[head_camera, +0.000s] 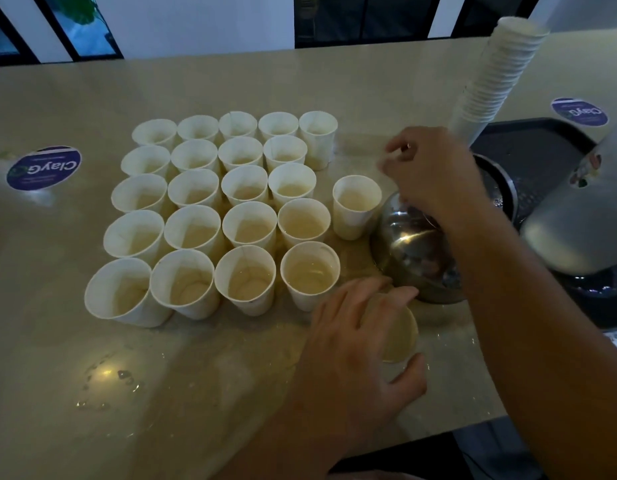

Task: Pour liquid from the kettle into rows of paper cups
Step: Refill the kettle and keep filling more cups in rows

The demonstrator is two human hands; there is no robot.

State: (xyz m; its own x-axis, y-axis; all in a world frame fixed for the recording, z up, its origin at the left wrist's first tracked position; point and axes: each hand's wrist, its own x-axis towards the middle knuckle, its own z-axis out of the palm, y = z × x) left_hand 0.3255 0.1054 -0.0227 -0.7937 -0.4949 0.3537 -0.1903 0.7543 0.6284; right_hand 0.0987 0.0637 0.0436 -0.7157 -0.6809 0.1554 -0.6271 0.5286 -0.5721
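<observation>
Several rows of white paper cups [244, 199] stand packed together on the beige table [92, 393], most with pale liquid in them. One cup [356, 206] stands apart to their right. A shiny steel kettle [411, 251] sits on the table to the right of the cups. My right hand [432, 174] hovers over the kettle's top, blurred, fingers loosely curled with nothing seen in them. My left hand [355, 334] grips another paper cup [399, 329] just in front of the kettle, thumb on its near side.
A tall stack of paper cups [501, 71] leans at the back right beside a black tray [532, 157]. A pale grey object [577, 220] looms at the right edge. Round blue stickers [43, 168] mark the table. Wet spots [106, 382] glisten near the front.
</observation>
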